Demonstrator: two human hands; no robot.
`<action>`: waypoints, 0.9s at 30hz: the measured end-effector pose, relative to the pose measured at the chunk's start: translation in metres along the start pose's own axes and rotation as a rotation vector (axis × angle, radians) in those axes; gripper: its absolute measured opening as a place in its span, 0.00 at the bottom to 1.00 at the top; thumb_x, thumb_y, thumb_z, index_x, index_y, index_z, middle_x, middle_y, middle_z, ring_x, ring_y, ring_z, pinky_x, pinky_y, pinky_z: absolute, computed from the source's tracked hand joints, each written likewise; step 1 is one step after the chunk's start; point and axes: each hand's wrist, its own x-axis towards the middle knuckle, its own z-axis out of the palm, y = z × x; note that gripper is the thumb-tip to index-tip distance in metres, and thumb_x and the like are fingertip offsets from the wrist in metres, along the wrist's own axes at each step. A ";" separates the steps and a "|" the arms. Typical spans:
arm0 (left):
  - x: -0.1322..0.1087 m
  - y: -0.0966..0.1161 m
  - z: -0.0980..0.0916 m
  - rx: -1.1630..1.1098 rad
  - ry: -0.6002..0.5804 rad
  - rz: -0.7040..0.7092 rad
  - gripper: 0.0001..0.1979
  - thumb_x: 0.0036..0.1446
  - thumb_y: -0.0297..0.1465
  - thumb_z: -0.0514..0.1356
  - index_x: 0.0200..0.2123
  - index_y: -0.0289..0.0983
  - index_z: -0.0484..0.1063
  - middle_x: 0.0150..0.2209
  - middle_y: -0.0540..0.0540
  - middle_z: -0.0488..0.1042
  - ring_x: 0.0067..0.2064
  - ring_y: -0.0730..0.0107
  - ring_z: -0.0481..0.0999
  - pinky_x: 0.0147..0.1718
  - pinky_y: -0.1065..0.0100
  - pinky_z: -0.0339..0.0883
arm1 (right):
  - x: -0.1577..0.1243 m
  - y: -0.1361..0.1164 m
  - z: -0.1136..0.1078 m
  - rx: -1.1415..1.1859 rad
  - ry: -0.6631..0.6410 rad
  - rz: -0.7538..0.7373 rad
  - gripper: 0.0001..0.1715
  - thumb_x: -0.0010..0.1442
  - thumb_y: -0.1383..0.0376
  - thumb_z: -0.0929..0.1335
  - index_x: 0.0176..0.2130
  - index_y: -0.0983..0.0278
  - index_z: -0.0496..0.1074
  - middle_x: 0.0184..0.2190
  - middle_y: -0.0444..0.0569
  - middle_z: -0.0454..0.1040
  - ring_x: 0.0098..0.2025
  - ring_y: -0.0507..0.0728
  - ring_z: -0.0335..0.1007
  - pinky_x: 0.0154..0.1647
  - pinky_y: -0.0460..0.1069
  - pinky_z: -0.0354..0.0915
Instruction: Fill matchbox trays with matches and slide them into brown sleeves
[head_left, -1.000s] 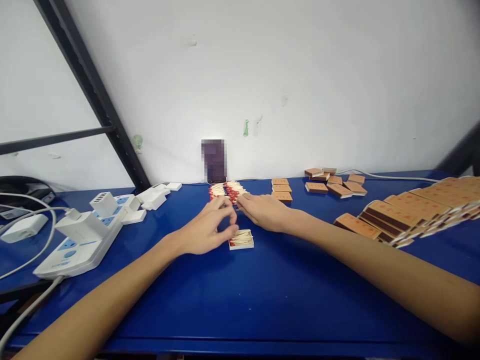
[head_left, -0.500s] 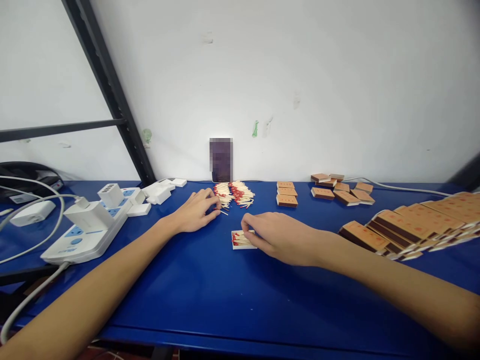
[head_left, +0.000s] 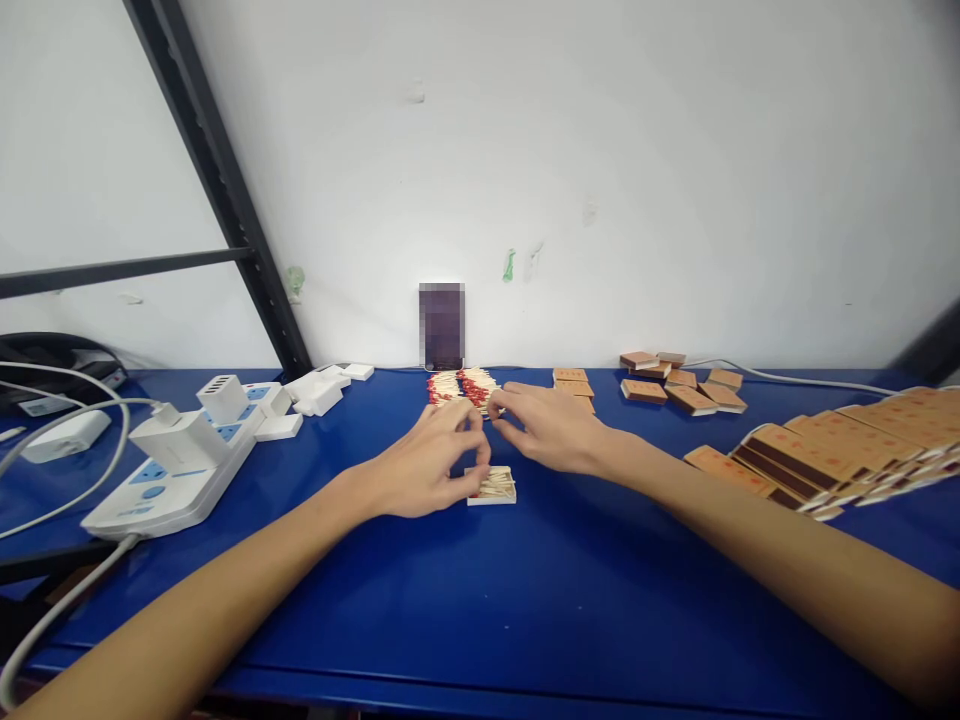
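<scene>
A small white tray of red-tipped matches (head_left: 496, 487) lies on the blue table (head_left: 480, 600). My left hand (head_left: 429, 462) rests at the tray's left end with fingers curled and pinched over it; whether matches sit in them is hidden. My right hand (head_left: 546, 426) hovers just behind the tray, near the loose pile of matches (head_left: 459, 386), its fingers pinched together on something too small to make out.
Brown matchbox sleeves lie in a short stack (head_left: 571, 384), a scattered group (head_left: 679, 378) and a long overlapping row (head_left: 840, 445) on the right. White power strips and chargers (head_left: 184, 445) with cables sit left. A dark upright object (head_left: 442, 326) leans on the wall.
My left hand came back from the match pile to the tray's left end. My right hand left the tray and moved back toward the pile.
</scene>
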 end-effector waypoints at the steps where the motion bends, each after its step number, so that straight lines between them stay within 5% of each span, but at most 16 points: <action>1: 0.000 0.001 0.002 0.009 -0.016 0.011 0.07 0.61 0.34 0.55 0.33 0.39 0.70 0.42 0.46 0.64 0.43 0.64 0.65 0.47 0.58 0.58 | 0.001 -0.001 0.003 -0.073 -0.035 0.028 0.13 0.67 0.64 0.58 0.48 0.61 0.67 0.44 0.52 0.72 0.38 0.58 0.71 0.33 0.50 0.57; 9: -0.002 -0.038 -0.002 0.194 0.048 -0.092 0.09 0.65 0.33 0.49 0.40 0.40 0.67 0.40 0.46 0.68 0.43 0.61 0.65 0.42 0.60 0.56 | 0.012 0.001 0.017 -0.262 -0.133 0.077 0.17 0.69 0.67 0.56 0.50 0.65 0.67 0.44 0.58 0.71 0.35 0.60 0.73 0.33 0.52 0.59; 15: -0.006 -0.067 -0.002 0.342 0.011 -0.186 0.09 0.65 0.36 0.51 0.41 0.39 0.68 0.39 0.45 0.67 0.42 0.59 0.65 0.41 0.59 0.55 | 0.008 -0.002 0.011 -0.299 -0.096 0.016 0.16 0.69 0.68 0.56 0.48 0.67 0.68 0.45 0.60 0.71 0.42 0.63 0.70 0.37 0.54 0.59; 27: -0.005 -0.069 0.001 0.339 -0.052 -0.215 0.11 0.67 0.34 0.47 0.39 0.39 0.68 0.39 0.45 0.67 0.41 0.60 0.65 0.40 0.60 0.55 | 0.009 0.002 0.018 -0.320 -0.085 -0.019 0.13 0.65 0.71 0.61 0.48 0.66 0.68 0.45 0.58 0.71 0.41 0.60 0.71 0.37 0.52 0.58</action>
